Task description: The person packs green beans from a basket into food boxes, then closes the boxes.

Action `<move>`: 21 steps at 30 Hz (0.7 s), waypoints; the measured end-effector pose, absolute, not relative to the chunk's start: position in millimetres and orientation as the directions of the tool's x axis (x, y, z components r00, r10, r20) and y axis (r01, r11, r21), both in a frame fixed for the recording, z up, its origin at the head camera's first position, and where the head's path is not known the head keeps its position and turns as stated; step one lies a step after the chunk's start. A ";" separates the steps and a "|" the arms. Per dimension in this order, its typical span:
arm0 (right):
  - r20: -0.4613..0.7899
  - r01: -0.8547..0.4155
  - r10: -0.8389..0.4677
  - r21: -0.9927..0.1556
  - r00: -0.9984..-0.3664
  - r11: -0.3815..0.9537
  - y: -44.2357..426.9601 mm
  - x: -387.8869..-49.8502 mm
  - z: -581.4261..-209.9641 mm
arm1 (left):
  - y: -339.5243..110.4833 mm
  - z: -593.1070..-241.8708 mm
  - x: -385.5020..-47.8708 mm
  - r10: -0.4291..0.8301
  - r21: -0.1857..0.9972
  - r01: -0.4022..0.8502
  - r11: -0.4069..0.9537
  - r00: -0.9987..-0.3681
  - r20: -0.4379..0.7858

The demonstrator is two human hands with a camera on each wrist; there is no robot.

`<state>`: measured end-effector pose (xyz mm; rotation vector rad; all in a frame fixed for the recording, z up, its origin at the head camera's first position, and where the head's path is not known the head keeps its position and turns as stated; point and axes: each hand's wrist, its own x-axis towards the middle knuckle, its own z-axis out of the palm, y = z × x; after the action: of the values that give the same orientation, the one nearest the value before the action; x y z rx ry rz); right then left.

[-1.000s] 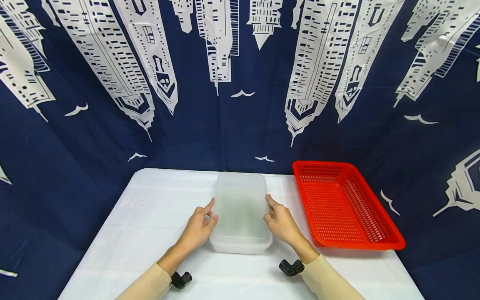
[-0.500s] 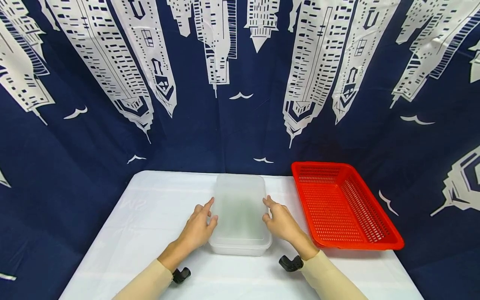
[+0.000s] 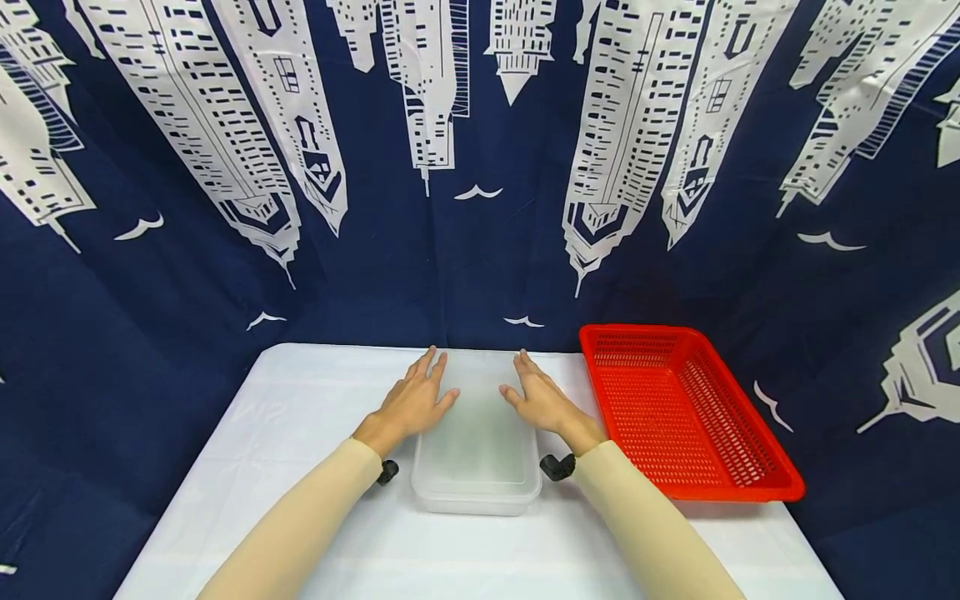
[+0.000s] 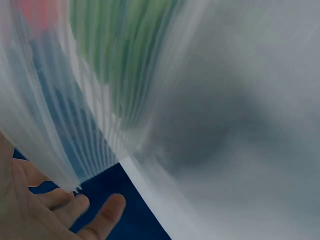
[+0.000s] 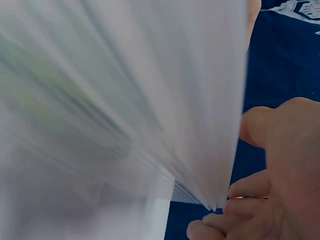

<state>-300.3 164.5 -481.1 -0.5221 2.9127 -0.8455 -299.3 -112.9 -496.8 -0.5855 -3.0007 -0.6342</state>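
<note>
A translucent plastic food box (image 3: 477, 454) with a frosted lid lies lengthwise at the middle of the table, something green showing faintly inside. My left hand (image 3: 412, 402) is at the far part of its left side, fingers extended forward and thumb over the lid. Opposite, my right hand (image 3: 545, 402) mirrors it at the far right side. In the left wrist view, the box's ribbed wall (image 4: 100, 125) shows green through it, close to the fingers. The right wrist view has the box wall (image 5: 190, 100) beside the fingers. Whether the fingertips touch the box cannot be told.
A red perforated plastic basket (image 3: 678, 417) stands on the right part of the white-covered table (image 3: 315, 417), its right side near the table edge. Behind the table hangs a dark blue cloth (image 3: 375, 283) printed with white buildings and birds.
Both hands have moved forward along the box from its middle to its far end. Their fingers have gone from partly bent with pointing index fingers to extended. The box and basket stay put.
</note>
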 end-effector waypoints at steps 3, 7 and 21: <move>0.017 -0.318 -0.355 -0.490 -0.935 0.812 166.4 -304.3 -481.4 | -111.1 -498.6 -306.6 0.349 0.376 0.353 0.857 -0.934 0.083; 0.027 -0.348 -0.377 -0.450 -0.926 0.823 170.9 -305.4 -478.7 | -108.8 -499.3 -309.7 0.336 0.370 0.341 0.864 -0.938 0.080; 0.023 -0.364 -0.402 -0.476 -0.915 0.801 174.9 -306.8 -481.0 | -110.5 -500.7 -304.0 0.329 0.381 0.312 0.870 -0.944 0.022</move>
<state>-306.8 174.9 -481.0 -0.6190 2.9052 -0.7438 -304.0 -110.5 -500.7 -0.5279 -3.0806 -0.6158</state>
